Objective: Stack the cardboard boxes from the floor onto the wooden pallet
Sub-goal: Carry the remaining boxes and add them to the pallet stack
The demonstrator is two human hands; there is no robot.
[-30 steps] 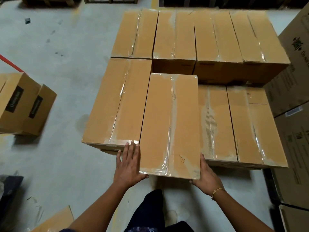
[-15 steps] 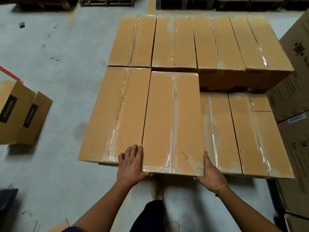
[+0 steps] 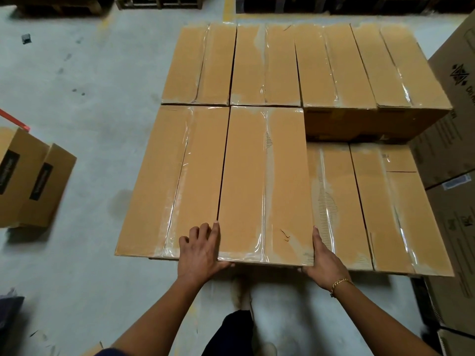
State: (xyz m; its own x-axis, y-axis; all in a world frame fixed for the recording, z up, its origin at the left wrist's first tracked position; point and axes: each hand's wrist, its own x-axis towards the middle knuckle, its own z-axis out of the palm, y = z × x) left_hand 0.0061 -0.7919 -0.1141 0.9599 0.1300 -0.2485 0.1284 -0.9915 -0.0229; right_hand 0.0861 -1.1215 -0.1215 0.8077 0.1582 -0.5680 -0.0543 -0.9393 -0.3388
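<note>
Two hands frame the near end of one long taped cardboard box (image 3: 264, 183), which sits at the centre of the head view in the upper layer of the stack, flush with its neighbour box (image 3: 169, 181) at 9 o'clock. The left hand (image 3: 203, 250) is at the box's near left corner: the index finger lies straight along the seam between the two boxes, the other fingers rest lightly bent on the neighbour's top, and the thumb reaches along the near lower edge. The right hand (image 3: 323, 260), with a gold bracelet (image 3: 339, 283) at the wrist, presses flat against the box's right side at the near corner, fingers straight. At 3 o'clock two lower boxes (image 3: 334, 206) lie one layer down. Four back-row boxes (image 3: 264, 65) run from 12 to 1 o'clock, touching the box's far end. Small printed boxes (image 3: 28, 181) stand on the grey floor (image 3: 77, 98) at 9 o'clock. Tall printed cartons (image 3: 457, 124) rise at 3 o'clock. Wooden pallets (image 3: 159, 2) show at 12 o'clock.
</note>
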